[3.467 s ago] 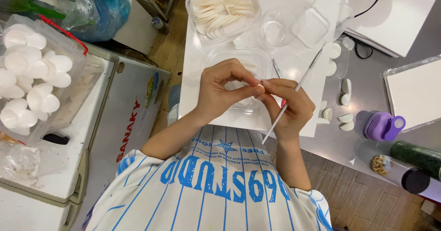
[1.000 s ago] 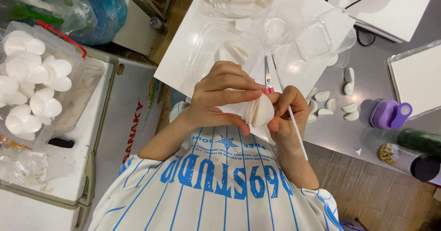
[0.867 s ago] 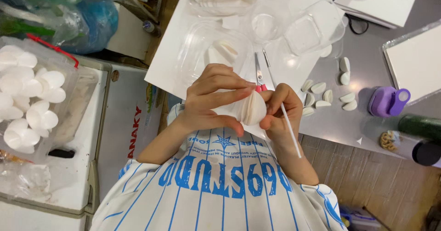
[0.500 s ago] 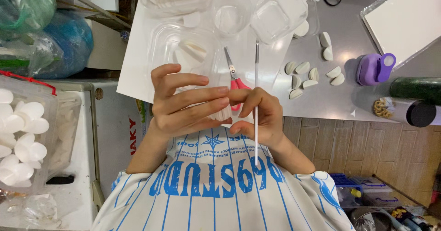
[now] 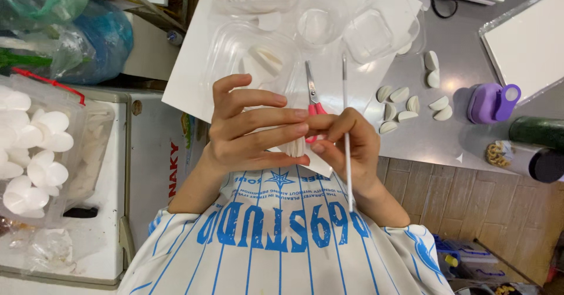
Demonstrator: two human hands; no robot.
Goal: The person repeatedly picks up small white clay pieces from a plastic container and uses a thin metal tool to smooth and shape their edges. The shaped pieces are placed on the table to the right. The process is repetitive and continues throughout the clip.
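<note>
Over table, hands (image 5: pixel 294 136) pinching white pad (image 5: pixel 295 147) (stick (image 5: pixel 346 148) too)

Left hand (image 5: pixel 249 130) and right hand (image 5: pixel 346 148) pinch folded white piece (image 5: pixel 295 147); right grips thin stick (image 5: pixel 346 148); red scissors (image 5: pixel 311 98) on table.

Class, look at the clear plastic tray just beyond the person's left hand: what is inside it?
Inside the clear plastic tray lie a few folded white pieces, fanned together. The left hand covers the tray's near edge, so anything lying there cannot be seen.
</note>
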